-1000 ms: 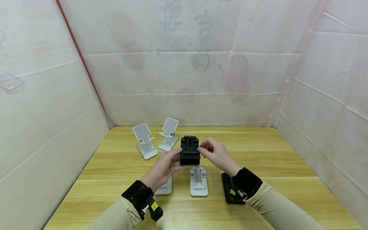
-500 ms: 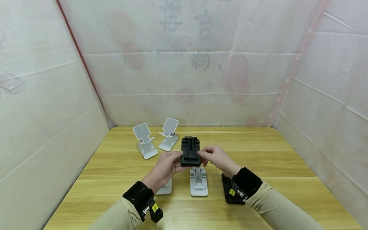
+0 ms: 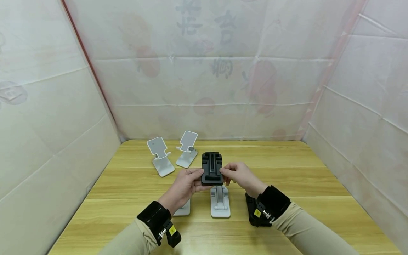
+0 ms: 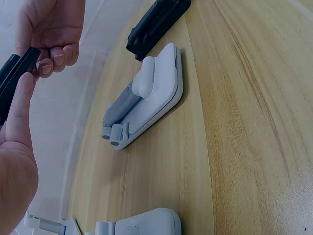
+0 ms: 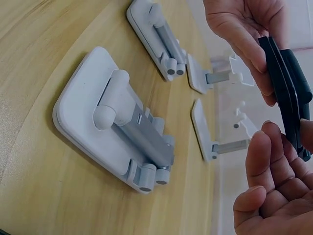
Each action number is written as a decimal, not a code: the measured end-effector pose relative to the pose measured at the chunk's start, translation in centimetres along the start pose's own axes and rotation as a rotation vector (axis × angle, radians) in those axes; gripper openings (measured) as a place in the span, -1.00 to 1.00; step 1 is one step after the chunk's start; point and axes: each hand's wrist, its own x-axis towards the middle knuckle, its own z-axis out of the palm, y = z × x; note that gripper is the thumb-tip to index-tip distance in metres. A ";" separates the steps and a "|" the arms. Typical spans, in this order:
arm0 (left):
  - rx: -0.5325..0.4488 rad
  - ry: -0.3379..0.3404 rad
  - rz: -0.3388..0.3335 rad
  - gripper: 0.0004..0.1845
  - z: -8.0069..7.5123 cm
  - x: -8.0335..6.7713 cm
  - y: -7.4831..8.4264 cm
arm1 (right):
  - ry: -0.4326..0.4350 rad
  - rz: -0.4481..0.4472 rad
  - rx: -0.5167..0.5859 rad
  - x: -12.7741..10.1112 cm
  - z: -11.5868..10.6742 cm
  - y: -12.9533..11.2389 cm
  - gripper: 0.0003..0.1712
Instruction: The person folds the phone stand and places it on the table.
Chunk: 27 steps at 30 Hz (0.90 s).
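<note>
A folded black phone stand (image 3: 212,170) is held up above the middle of the table, hinge end away from me. My left hand (image 3: 183,186) grips its left edge, thumb on top and fingers underneath. At the right edge, my right hand (image 3: 240,174) pinches the stand between thumb and fingers. In the right wrist view the black stand (image 5: 283,90) appears edge-on, as thin stacked layers. Just below it in the head view lies a folded white phone stand (image 3: 220,209). Another folded white one (image 3: 183,209) is partly hidden behind my left hand and wrist.
Two white phone stands (image 3: 157,147) (image 3: 188,141) stand unfolded at the back left of the wooden table (image 3: 287,159). A second black stand (image 3: 259,217) lies folded under my right wrist, partly covered. Pale sheet walls (image 3: 204,81) enclose the back and sides.
The black stand has tilted so its folded face shows flatter and longer, and it has shifted slightly nearer and to the right. My right hand's fingers have lowered along its edge.
</note>
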 end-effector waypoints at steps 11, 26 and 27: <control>0.020 0.000 0.006 -0.58 0.2 0.2 -0.1 | -0.050 0.005 0.081 -0.1 -0.1 0.1 -0.64; 0.129 -0.009 -0.015 -0.50 -0.3 0.0 0.4 | 0.041 0.018 0.094 0.2 -1.6 0.8 -0.68; 0.140 0.000 -0.011 -0.48 -0.6 -0.1 0.5 | 0.049 0.024 0.093 0.3 -2.0 1.0 -0.68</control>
